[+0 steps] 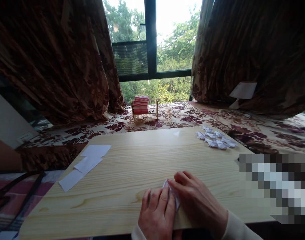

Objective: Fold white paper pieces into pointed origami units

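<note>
A small folded piece of white paper [177,202] lies on the table near its front edge, mostly covered by my hands. My left hand [158,210] presses it against the wood, fingers side by side and slightly bent over its left part. From the right, my right hand [199,196] has its curled fingers closed at the paper's upper and right edge. Its thumb is hidden. Several flat white paper strips [84,165] overlap at the table's left. A cluster of folded white paper pieces [216,137] sits at the far right corner.
The light wooden table [127,163] stands before a flower-patterned ledge cover [172,116]. On that cover are a small rack [157,113] with red-and-white striped cloth-like items [140,105] and a white lamp [243,90]. A blurred patch hides the right side.
</note>
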Demonstrator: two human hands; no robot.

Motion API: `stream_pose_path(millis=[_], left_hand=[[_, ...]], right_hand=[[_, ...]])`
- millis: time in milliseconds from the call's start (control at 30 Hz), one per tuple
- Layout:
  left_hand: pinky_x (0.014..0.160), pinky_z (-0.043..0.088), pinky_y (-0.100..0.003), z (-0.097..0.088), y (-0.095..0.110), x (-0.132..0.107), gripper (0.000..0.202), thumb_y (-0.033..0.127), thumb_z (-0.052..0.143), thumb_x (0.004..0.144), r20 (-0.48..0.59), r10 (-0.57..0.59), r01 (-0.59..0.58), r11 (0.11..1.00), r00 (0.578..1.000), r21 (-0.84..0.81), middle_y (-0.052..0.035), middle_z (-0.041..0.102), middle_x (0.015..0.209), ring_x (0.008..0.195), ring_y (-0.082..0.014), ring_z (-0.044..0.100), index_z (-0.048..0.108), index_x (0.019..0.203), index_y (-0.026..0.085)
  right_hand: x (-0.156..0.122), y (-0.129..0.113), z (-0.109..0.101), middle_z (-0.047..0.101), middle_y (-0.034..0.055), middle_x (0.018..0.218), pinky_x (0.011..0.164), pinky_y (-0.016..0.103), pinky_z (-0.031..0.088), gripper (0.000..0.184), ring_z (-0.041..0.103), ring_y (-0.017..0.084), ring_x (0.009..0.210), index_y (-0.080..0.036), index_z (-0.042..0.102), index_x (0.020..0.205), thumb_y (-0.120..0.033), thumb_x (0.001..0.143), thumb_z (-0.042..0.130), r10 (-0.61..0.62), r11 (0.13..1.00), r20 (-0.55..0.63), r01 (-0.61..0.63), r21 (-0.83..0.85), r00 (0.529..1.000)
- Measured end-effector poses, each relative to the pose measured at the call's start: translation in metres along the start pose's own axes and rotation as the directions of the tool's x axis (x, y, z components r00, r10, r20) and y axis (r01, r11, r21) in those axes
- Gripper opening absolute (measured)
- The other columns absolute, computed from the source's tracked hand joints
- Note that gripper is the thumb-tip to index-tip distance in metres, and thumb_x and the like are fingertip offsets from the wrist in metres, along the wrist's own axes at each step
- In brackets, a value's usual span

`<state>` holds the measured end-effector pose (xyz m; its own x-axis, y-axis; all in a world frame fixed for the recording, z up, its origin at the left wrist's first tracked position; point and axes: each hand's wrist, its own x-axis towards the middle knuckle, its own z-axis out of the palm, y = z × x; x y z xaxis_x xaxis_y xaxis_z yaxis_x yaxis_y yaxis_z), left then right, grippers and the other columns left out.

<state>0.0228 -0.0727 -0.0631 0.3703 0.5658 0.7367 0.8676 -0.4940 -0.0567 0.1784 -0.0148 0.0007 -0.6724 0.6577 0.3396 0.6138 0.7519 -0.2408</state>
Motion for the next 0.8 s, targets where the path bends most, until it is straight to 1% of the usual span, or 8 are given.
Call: stream_pose_path(millis=[67,133,233,333,500,567,667,800], left_hand=[[0.092,0.028,-0.048,0.000,0.000,0.000,0.051,0.044,0.036,0.075,-0.014,-0.018,0.017,1.000,1.000,-0.013,-0.0126,0.062,0.113,0.100,-0.0300,0.049,0.062,0.107,0.014],[0.092,0.029,-0.048,-0.002,0.000,0.000,0.050,0.044,0.038,0.075,0.025,-0.011,0.011,1.000,1.000,-0.012,-0.0121,0.061,0.114,0.101,-0.0296,0.049,0.062,0.108,0.015],[0.094,0.028,-0.046,-0.005,0.000,0.001,0.048,0.041,0.040,0.075,0.069,0.000,0.001,1.000,0.998,-0.015,-0.0114,0.060,0.117,0.103,-0.0286,0.049,0.061,0.111,0.016],[0.094,0.027,-0.048,-0.005,0.001,0.001,0.052,0.041,0.040,0.074,0.053,-0.019,0.021,0.999,0.998,-0.038,-0.0130,0.059,0.119,0.105,-0.0304,0.048,0.059,0.114,0.014],[0.095,0.026,-0.049,-0.007,0.002,0.003,0.052,0.041,0.043,0.074,0.124,-0.028,0.036,0.997,0.992,-0.063,-0.0128,0.056,0.122,0.108,-0.0311,0.046,0.058,0.115,0.014],[0.095,0.026,-0.049,-0.009,0.002,0.004,0.052,0.043,0.043,0.075,0.145,-0.030,0.040,0.997,0.989,-0.063,-0.0123,0.056,0.123,0.108,-0.0309,0.046,0.058,0.115,0.015],[0.095,0.027,-0.049,-0.010,0.004,0.006,0.053,0.042,0.041,0.076,0.104,-0.046,0.053,0.996,0.994,-0.065,-0.0128,0.056,0.124,0.108,-0.0311,0.046,0.057,0.116,0.013],[0.096,0.026,-0.048,-0.012,0.005,0.008,0.054,0.038,0.041,0.075,0.136,-0.050,0.063,0.994,0.989,-0.088,-0.0121,0.054,0.125,0.111,-0.0307,0.044,0.054,0.121,0.012]], right_hand=[[0.004,0.000,-0.003,0.056,0.0058,0.084,0.070,0.031,0.045,0.012,0.049,0.019,0.079,-0.019,0.060,0.089,-0.012,0.079,0.057,0.033,0.998,0.031,-0.031,-0.048,0.999],[0.005,0.003,-0.005,0.056,0.0058,0.085,0.071,0.030,0.045,0.015,0.050,0.019,0.080,-0.019,0.060,0.090,-0.010,0.080,0.054,0.042,0.999,0.031,-0.041,-0.033,0.999],[-0.002,0.007,-0.005,0.057,0.0049,0.086,0.070,0.028,0.046,0.025,0.051,0.018,0.080,-0.019,0.058,0.101,-0.008,0.080,0.052,0.006,0.998,-0.005,-0.005,0.055,1.000],[-0.014,0.008,-0.005,0.057,0.0046,0.086,0.066,0.029,0.046,0.028,0.050,0.018,0.077,-0.021,0.056,0.107,-0.011,0.081,0.053,-0.050,0.996,-0.024,0.052,0.071,0.998],[-0.025,0.008,-0.011,0.056,0.0048,0.085,0.064,0.030,0.045,0.015,0.050,0.018,0.076,-0.020,0.058,0.097,-0.017,0.083,0.056,-0.046,0.999,0.034,0.045,0.016,0.998],[-0.025,0.008,-0.011,0.056,0.0049,0.086,0.065,0.030,0.044,0.019,0.050,0.018,0.077,-0.020,0.056,0.103,-0.015,0.084,0.053,-0.046,0.999,0.028,0.046,-0.012,0.999],[-0.020,0.005,-0.007,0.056,0.0050,0.087,0.065,0.031,0.043,0.031,0.050,0.019,0.077,-0.020,0.051,0.114,-0.016,0.084,0.054,-0.076,0.993,0.019,0.078,-0.093,0.997],[-0.014,0.000,-0.007,0.056,0.0054,0.086,0.062,0.031,0.041,0.023,0.049,0.020,0.076,-0.019,0.056,0.106,-0.017,0.082,0.057,-0.052,0.987,0.045,0.058,-0.148,0.998]])
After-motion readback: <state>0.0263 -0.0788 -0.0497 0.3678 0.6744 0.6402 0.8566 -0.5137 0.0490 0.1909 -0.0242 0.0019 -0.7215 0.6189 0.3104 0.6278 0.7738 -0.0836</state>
